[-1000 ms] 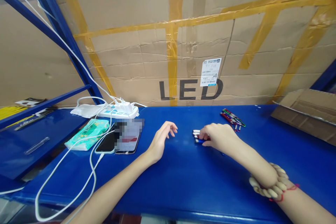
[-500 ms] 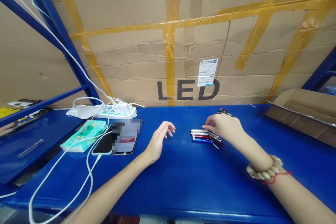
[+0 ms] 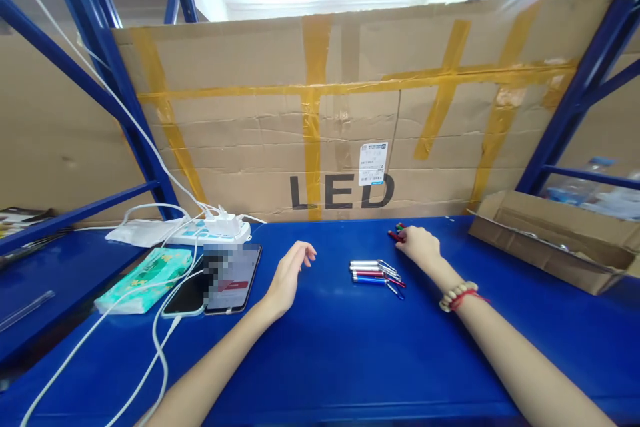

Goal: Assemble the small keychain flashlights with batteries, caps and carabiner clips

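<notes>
Well, the right hand (image 3: 420,246) touches a red tube (image 3: 395,235) — gripped or not, unclear. The left hand (image 3: 289,275) curls loosely — unclosed.

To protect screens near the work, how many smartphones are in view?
2: a dark-screened smartphone beside the green tissue pack, and a lit-screened smartphone next to the dark one, nearer the left hand. Any others would be hidden from this view.

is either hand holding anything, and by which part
Left hand holds nothing. Right hand covers one end of a red tube; whether it grips it cannot be told.
</notes>
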Demonstrator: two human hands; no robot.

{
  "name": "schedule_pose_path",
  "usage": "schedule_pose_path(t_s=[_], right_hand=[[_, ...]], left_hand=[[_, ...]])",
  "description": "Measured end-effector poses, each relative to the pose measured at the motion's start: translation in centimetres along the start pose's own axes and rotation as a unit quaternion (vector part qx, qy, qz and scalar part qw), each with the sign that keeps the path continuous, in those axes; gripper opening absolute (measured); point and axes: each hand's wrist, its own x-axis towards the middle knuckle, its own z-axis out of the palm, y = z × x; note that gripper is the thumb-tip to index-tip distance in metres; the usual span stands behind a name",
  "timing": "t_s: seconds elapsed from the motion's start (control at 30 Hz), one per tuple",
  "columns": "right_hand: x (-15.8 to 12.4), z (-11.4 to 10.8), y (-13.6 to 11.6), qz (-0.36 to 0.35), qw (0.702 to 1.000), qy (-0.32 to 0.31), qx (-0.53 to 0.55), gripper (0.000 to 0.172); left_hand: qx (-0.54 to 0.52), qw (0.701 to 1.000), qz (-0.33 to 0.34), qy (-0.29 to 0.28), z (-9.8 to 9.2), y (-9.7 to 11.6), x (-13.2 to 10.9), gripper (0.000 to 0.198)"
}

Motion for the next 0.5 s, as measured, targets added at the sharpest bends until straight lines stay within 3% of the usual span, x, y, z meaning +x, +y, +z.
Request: schedule_pose_path(t_s=[0.33, 0.5], right_hand=[[-0.01, -0.08, 0.37, 0.007, 0.997, 0.038, 0.072, 0.017], [-0.47, -0.78, 0.64, 0.002, 0.991, 0.061, 0.121, 0.016]], left_hand=[[0.053, 0.998, 0.01, -0.024, -0.03, -0.12, -0.32, 0.034], [0.102, 0.993, 0.049, -0.02, 0.08, -0.23, -0.47, 0.035]])
